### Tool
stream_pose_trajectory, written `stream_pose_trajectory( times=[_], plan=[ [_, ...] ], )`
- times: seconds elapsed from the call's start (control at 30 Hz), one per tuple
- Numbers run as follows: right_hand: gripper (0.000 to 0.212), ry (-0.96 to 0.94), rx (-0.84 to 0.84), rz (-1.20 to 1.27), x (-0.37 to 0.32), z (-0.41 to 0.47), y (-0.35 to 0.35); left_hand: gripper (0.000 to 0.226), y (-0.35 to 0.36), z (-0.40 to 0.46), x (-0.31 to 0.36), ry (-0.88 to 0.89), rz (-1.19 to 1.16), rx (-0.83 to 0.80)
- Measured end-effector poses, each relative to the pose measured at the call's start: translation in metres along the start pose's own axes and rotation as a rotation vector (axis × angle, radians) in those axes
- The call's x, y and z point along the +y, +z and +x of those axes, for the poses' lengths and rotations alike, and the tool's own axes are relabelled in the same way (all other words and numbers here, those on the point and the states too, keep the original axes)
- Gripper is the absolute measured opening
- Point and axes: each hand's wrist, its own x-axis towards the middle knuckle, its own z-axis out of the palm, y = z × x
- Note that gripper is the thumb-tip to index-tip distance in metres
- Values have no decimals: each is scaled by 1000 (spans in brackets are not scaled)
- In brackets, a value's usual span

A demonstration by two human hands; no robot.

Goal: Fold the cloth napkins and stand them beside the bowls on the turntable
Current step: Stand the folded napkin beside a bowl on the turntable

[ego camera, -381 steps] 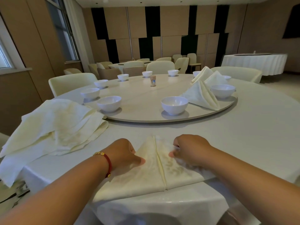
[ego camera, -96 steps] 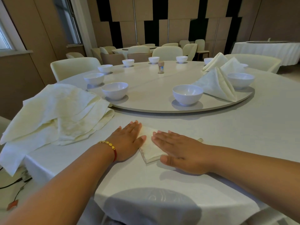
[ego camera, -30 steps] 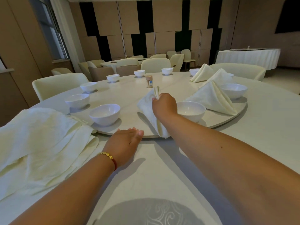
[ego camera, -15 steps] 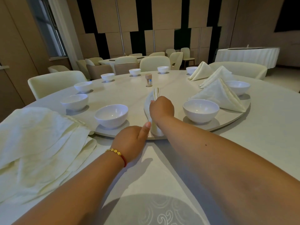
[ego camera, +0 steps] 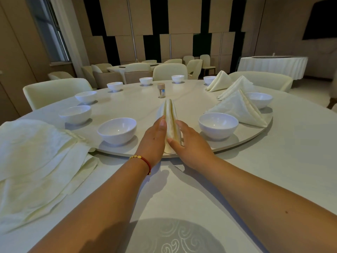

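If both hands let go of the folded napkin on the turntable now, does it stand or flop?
Probably stands, though shakily: the folded napkin is a tall, narrow cone, and the left hand and right hand flank its base. Three finished napkins stand unaided, wider-based. It is soft cloth, so a nudge likely topples it.

Both hands (ego camera: 173,141) flat, fingers extended
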Motion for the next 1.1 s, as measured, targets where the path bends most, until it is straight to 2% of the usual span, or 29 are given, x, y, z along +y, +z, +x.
stream_pose_trajectory(
  times=[0.1, 0.23, 0.3, 0.37, 0.43, 0.5, 0.6, 0.63, 0.7, 0.9, 1.0, 1.1],
  plan=[
    [51, 9, -1, -91, 7, 3, 6, 53, 2, -2, 2, -97, 34, 36],
    [86, 52, 79, -268, 15, 6, 9, 68, 4, -4, 0, -163, 89, 57],
    [94, 65, 100, -315, 17, 5, 9, 72, 3, -5, 0, -171, 108, 63],
    [97, 65, 84, -300, 15, 3, 9, 66, 2, -6, 0, -163, 116, 66],
    [94, 56, 73, -295, 12, 0, 8, 59, 1, -8, 1, -107, 134, 56],
    [88, 52, 72, -304, 7, -4, 5, 55, -5, -15, 2, -12, 252, 69],
    [78, 43, 86, -291, 2, -9, -4, 70, -23, -28, 0, -44, 706, 124],
    [75, 35, 97, -288, 0, -11, -7, 78, -29, -33, -2, -94, 853, 93],
    [73, 20, 116, -267, -3, -15, -12, 78, -32, -43, -7, -128, 1047, 11],
    [80, -8, 151, -138, -14, -31, -19, 64, -23, -48, -9, -145, 1113, -11],
    [76, -11, 181, -110, -14, -37, -18, 47, -13, -51, -1, -138, 1151, -29],
    [71, -5, 145, -52, -14, -42, -16, 46, -3, -53, 6, -135, 1102, -51]
  ],
)
